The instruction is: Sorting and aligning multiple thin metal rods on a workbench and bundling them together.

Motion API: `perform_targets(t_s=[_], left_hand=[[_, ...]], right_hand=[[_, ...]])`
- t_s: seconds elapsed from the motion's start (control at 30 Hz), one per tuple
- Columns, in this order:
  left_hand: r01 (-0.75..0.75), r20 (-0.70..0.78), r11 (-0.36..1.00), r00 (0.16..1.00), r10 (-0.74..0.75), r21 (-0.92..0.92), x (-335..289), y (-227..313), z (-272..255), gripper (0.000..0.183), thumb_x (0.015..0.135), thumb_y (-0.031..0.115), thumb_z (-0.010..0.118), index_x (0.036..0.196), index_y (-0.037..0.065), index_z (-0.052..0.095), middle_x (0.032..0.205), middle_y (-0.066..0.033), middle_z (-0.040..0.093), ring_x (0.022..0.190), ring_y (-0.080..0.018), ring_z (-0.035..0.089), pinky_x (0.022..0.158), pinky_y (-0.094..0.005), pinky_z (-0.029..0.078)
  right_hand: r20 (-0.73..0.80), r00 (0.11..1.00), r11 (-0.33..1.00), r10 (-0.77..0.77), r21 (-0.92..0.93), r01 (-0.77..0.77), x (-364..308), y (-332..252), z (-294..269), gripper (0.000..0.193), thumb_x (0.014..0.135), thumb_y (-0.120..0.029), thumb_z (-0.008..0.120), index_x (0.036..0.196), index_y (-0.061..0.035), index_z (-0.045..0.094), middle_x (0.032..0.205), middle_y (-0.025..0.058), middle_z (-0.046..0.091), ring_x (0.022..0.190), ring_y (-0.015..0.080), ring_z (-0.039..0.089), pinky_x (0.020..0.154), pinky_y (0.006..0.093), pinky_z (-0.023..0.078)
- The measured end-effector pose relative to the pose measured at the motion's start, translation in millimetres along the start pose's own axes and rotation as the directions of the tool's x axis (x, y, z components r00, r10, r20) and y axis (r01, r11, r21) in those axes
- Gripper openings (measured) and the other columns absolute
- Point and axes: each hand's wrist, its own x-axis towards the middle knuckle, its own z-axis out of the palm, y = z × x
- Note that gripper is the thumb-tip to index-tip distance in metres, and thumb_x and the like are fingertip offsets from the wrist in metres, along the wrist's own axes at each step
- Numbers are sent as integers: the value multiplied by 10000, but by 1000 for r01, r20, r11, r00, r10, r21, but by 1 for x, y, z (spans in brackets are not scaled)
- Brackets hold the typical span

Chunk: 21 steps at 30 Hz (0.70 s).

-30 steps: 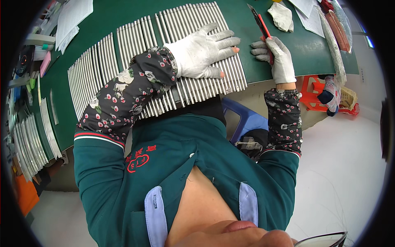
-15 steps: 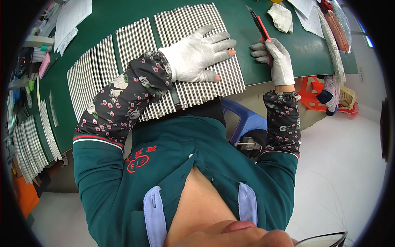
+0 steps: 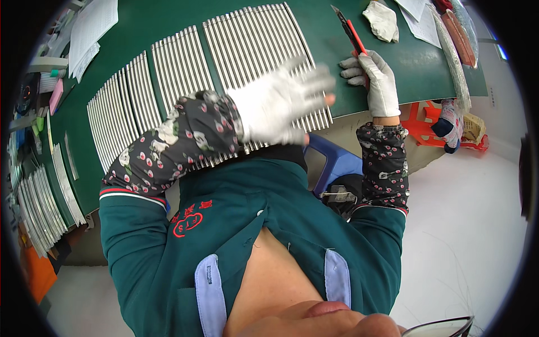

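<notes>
Slim silvery metal bars point(image 3: 247, 50) lie side by side in several groups on the green table point(image 3: 151, 17). Over the near right part of the largest group is my left hand point(image 3: 266, 106), in a white glove with bare thumb and finger tips showing. It is smeared by motion, but its fingers are spread and grip nothing; whether the palm touches the bars I cannot tell. My gloved right hand point(image 3: 383, 84), to the right of the bars, is closed round the handle of a red and black utility knife point(image 3: 355, 38). The blade points away from me, up and left.
A crumpled white cloth point(image 3: 382, 21) lies beyond the knife. Papers point(image 3: 92, 28) rest at the far left, and more metal strips point(image 3: 42, 205) are stacked on the left side. A blue stool point(image 3: 337, 160) and a red stool point(image 3: 414, 128) stand below the table's near edge.
My left hand has shifted right and toward me across the bars, its fingers still spread. The right hand with the utility knife has barely moved.
</notes>
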Motion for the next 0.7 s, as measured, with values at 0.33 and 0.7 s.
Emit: perform_targets(t_s=[0.33, 0.7], left_hand=[[-373, -259, 860, 920, 294, -349, 21, 5, -16, 493, 829, 207, 643, 1268, 3, 545, 1318, -182, 555, 1276, -358, 502, 1071, -474, 410], [70, -31, 964, 997, -64, 255, 11, -72, 5, 640, 917, 442, 535, 1448, 99, 430, 1531, -129, 368, 1442, -300, 308, 1196, -501, 201]], right_hand=[[-17, 1000, 1000, -7, -13, 6, 0, -1, -6, 289, 994, -257, 566, 1103, 10, 593, 925, 131, 709, 736, 126, 673, 640, 207, 525], [-22, 1000, 1000, -4, -29, 4, 0, -1, -3, 305, 993, -262, 567, 1115, 16, 594, 924, 131, 712, 726, 123, 671, 631, 203, 523]])
